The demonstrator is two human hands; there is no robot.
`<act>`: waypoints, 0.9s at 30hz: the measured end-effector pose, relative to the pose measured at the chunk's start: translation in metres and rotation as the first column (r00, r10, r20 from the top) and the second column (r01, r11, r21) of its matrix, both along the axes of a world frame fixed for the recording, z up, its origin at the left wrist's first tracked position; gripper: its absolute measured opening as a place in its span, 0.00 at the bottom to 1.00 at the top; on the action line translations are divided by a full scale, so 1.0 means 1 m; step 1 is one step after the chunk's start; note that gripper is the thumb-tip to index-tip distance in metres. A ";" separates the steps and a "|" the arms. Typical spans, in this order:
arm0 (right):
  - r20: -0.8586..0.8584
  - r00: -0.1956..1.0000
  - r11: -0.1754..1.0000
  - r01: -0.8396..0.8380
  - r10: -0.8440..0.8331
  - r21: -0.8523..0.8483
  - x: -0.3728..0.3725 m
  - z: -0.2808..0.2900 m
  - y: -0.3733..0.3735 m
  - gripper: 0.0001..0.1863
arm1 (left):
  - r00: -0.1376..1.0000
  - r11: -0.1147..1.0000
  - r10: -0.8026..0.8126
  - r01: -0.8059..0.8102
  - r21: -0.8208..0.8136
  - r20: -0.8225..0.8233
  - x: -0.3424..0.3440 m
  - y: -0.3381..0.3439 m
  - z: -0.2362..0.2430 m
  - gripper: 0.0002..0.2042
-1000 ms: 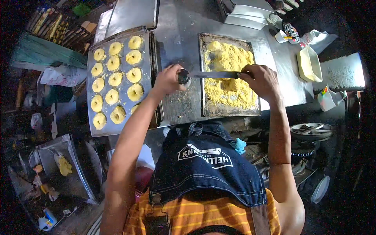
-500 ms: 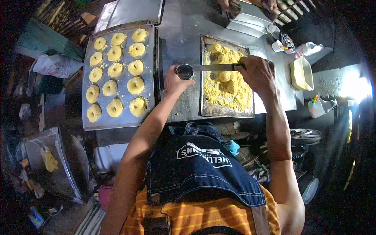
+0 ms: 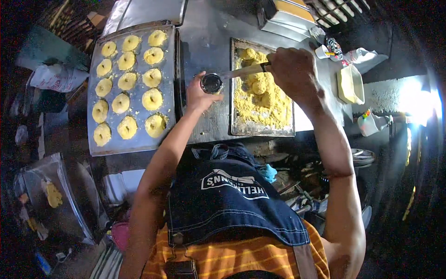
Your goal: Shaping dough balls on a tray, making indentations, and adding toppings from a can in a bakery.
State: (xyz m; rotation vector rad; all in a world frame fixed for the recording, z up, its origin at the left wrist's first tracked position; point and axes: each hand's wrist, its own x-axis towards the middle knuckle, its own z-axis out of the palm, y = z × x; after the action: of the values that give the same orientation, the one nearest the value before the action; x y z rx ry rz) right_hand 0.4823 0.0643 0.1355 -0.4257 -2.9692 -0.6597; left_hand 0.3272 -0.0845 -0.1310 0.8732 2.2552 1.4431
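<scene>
My left hand [image 3: 197, 100] is wrapped round a small round cup [image 3: 212, 84] with a dark inside, mouth facing up. It is over the worktop between two trays. In my right hand [image 3: 297, 76] is a knife [image 3: 245, 71], its blade pointing left with the tip close to the cup's rim. Whether the tip touches the cup I cannot tell. Below the knife lies a worn metal tray [image 3: 262, 133] spread with yellow crumbly dough [image 3: 274, 111] and a few dough balls [image 3: 259, 87]. To the left, a baking tray [image 3: 139, 143] carries rows of dented yellow dough rounds [image 3: 126, 81].
The metal worktop [image 3: 204, 51] runs between the trays. At the far side stand a box-like stack [image 3: 290, 18] and a white cup [image 3: 321, 51]. A cream plastic tub [image 3: 350, 84] is at the right edge. Another metal sheet [image 3: 148, 14] lies behind the left tray.
The knife's blade has tilted, its handle end now higher in the picture, and my right hand has turned with it. Another person's hands at the far edge are no longer seen. The view has shifted slightly.
</scene>
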 end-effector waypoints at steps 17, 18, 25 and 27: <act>0.074 0.980 0.963 -0.197 0.186 0.182 -0.058 0.017 -0.046 0.07 | 0.803 0.788 -0.567 0.464 0.405 0.182 -0.047 0.052 -0.019 0.12; 0.109 0.981 0.977 -0.173 0.160 0.122 -0.063 0.025 -0.050 0.08 | 0.798 0.783 -0.575 0.473 0.404 0.180 -0.045 0.053 -0.022 0.12; -0.031 0.930 0.913 -0.351 0.365 0.208 -0.054 0.048 -0.027 0.12 | 0.843 0.806 -0.505 0.385 0.450 0.184 -0.044 0.060 -0.037 0.10; -0.021 0.898 0.874 -0.422 0.439 0.241 -0.050 0.046 -0.013 0.13 | 0.844 0.813 -0.494 0.364 0.454 0.209 -0.043 0.061 -0.040 0.09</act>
State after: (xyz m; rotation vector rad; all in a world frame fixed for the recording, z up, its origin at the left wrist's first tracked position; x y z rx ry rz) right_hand 0.4321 0.0517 0.1812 0.2230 -2.7227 -0.8890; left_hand 0.2844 -0.0232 -0.1706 1.0953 1.4192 1.6901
